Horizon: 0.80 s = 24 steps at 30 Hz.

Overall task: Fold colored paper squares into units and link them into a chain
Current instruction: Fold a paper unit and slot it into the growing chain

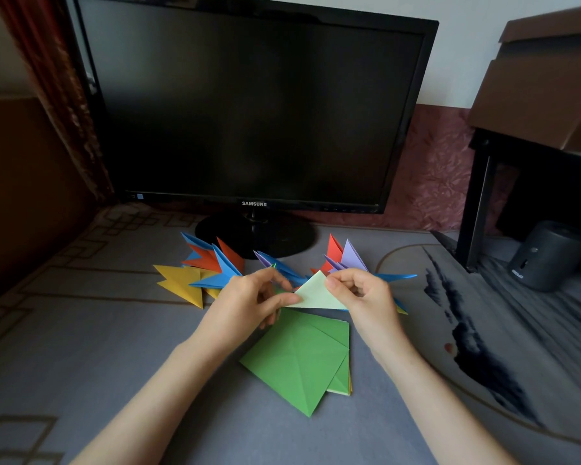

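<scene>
- Nearest, I see a stack of green sheets [296, 360] lying flat on the grey cloth [114, 330].
- Above its far corner, the left hand [249, 297] and right hand [359, 293] hold a pale green triangle [316, 293], fingers curled and pinching its edges.
- Behind them, I note the coloured chain [215, 266] on the cloth, its middle hidden by both hands.
- Farthest, a dark monitor [249, 105] stands just behind the chain, with a speaker [547, 256] to the right.

Left hand [249, 298] and right hand [363, 295] are bare, forearms uncovered; fingernails seem short, though blurred
</scene>
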Each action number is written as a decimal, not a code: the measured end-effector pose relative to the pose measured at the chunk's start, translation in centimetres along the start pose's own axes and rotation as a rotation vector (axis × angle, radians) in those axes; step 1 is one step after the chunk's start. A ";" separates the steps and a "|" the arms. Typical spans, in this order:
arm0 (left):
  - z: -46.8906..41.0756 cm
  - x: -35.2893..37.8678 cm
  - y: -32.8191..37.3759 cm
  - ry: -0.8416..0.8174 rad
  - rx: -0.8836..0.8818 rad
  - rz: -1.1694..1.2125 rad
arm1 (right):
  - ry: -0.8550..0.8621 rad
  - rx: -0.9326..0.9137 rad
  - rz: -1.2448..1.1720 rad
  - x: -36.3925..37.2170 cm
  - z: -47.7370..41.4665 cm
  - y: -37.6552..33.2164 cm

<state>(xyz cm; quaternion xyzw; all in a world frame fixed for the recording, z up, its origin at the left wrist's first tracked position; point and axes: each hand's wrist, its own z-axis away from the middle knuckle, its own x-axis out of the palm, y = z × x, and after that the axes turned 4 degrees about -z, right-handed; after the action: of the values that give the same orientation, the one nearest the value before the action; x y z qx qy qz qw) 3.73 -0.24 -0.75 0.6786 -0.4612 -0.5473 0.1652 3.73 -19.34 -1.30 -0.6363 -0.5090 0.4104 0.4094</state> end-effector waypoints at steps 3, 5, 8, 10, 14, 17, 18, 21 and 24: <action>0.1 -0.3 0.1 0.121 -0.024 -0.075 | -0.010 0.006 -0.009 -0.1 0.0 0.1; 0.0 -0.4 0.3 0.186 -0.027 -0.048 | -0.034 -0.002 -0.007 0.1 0.1 0.1; -0.1 -0.2 0.6 0.142 -0.037 0.127 | -0.076 0.006 -0.022 0.6 0.4 0.0; -0.2 0.0 0.5 0.081 -0.072 0.181 | -0.096 0.013 -0.041 0.8 0.5 -0.1; -0.6 -1.0 -0.2 0.102 -0.097 0.142 | -0.133 0.028 -0.048 1.0 0.5 0.0; -0.8 -3.0 -1.0 0.122 -0.131 0.079 | -0.176 0.003 0.081 0.9 0.7 0.1; -0.8 -3.7 -1.5 0.135 -0.162 0.047 | -0.186 -0.011 0.133 0.8 0.8 0.0; -0.8 -5.3 -3.7 0.218 -0.261 -0.066 | -0.211 -0.060 0.275 0.7 1.0 0.2; -0.7 -5.6 -5.3 0.192 -0.338 -0.131 | -0.274 -0.078 0.412 0.8 1.0 0.7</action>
<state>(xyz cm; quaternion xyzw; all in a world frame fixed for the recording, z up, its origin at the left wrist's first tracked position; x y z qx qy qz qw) 6.87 6.82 -1.08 0.7188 -0.3000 -0.5593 0.2839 3.16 -18.54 -2.34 -0.6803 -0.4348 0.5478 0.2195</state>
